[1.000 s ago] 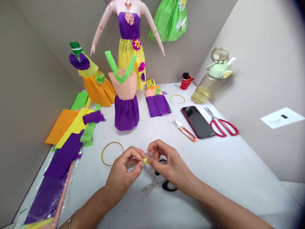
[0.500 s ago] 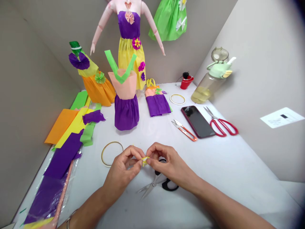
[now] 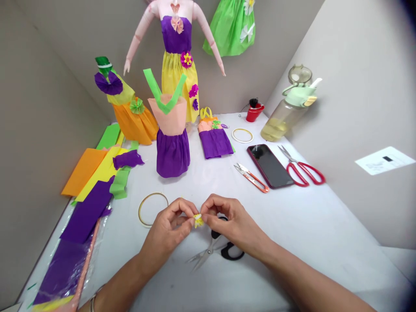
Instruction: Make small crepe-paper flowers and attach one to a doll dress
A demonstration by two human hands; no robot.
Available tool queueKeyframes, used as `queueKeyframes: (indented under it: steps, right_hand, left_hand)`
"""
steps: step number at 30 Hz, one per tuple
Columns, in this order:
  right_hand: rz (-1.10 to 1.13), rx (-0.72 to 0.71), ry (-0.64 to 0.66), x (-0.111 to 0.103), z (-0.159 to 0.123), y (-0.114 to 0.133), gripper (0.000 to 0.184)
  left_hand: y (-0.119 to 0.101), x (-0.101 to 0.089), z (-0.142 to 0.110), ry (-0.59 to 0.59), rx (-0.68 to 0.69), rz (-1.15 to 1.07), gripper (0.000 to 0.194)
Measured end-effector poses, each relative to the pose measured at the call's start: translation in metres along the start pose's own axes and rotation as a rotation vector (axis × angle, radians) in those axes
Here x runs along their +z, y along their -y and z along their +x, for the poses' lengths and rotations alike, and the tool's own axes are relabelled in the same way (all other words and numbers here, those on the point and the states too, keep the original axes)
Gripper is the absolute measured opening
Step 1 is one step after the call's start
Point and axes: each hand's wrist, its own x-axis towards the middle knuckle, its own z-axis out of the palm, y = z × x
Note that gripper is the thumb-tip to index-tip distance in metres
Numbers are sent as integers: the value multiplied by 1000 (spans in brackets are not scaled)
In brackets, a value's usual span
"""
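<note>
Head view: left hand (image 3: 169, 225) and right hand (image 3: 229, 219) pinch a small yellow piece (image 3: 198, 220) between them above the white table (image 3: 276, 238). Grey walls (image 3: 351, 108) enclose the table's back and sides.

The picture's top edge cuts off the head of the pale jointed doll (image 3: 177, 43) and the bright green dress (image 3: 231, 31). The right hand (image 3: 227, 216) partly covers the black-handled metal scissors (image 3: 209, 251).
</note>
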Motion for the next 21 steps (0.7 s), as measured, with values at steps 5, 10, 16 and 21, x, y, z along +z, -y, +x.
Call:
queueKeyframes:
  steps: [5,10,16,21]
  right_hand:
    - [9,-3,-15,1,1,-2,7]
    - [11,4,-30,1,3,-3,11]
    - [-50,-49,-104,3,2,-4,9]
    - [-120,-110,-131,7,1,-5,11]
  left_hand:
    - [-2,-1,0,18,-18,-26,12]
    - [-2,-3,-3,-109,41,52,10]
    - [0,3,-7,-267,312,447,5]
    - [0,5,-4,-294,401,603,7]
